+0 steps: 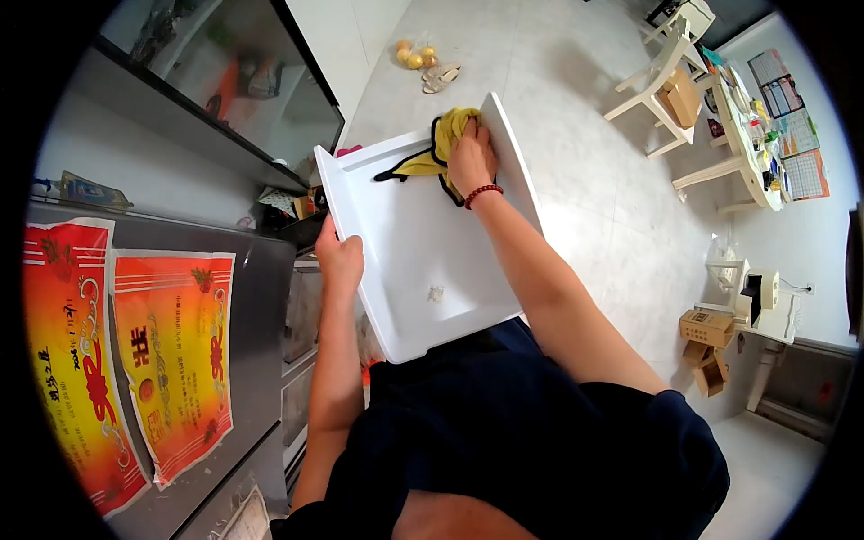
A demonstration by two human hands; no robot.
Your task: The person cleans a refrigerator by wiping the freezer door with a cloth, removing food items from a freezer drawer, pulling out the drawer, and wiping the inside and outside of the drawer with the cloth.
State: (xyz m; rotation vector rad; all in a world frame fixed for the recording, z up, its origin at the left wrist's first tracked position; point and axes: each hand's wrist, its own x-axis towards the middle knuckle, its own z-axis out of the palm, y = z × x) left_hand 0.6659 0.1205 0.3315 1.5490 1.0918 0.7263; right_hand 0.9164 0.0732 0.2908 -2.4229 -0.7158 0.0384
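Observation:
A white plastic drawer [405, 225] is held up in front of my body, its near end against my dark shirt. My left hand [340, 261] grips its left wall, thumb on the inner side, fingers hidden behind. At the far right corner my right hand [472, 160], with a red bead bracelet [483, 195] on the wrist, presses a yellow cloth with black edging [421, 165] against the drawer. A loose end of the cloth trails to the left over the drawer's floor. A small pale patch [436, 293] shows on the drawer's floor near me.
On my left stands a grey cabinet [261, 306] with red and yellow certificates [175, 360] stuck on it. Yellow fruit [416, 57] and sandals [441, 77] are on the floor ahead. To the right are a white chair [661, 85], a cluttered table [747, 144] and cardboard boxes [707, 329].

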